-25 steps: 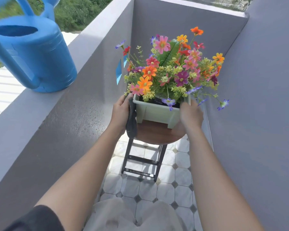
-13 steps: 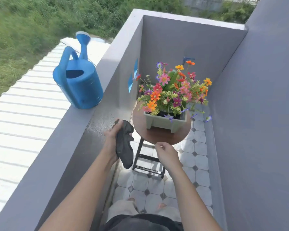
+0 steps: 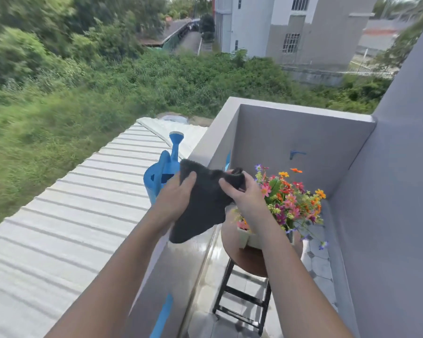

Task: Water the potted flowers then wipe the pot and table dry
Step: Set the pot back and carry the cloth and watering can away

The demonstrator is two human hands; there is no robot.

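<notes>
A dark grey cloth (image 3: 204,203) is stretched between both my hands, raised above the balcony ledge. My left hand (image 3: 175,198) grips its left edge and my right hand (image 3: 242,193) pinches its right corner. Below and to the right, the colourful flowers (image 3: 292,201) stand in a pale green pot (image 3: 244,236) on a small round brown table (image 3: 248,262) with a black frame. My right forearm hides part of the pot. The blue watering can (image 3: 160,176) stands on the ledge, behind my left hand.
A grey parapet ledge (image 3: 171,267) runs along the left, with a white corrugated roof (image 3: 66,220) beyond it. Grey walls (image 3: 388,215) close the balcony at the back and right. The tiled floor (image 3: 320,264) lies below.
Both hands rose away from the pot. My right hand joined the left on the cloth and they spread it open. The view tilted up toward the greenery and buildings.
</notes>
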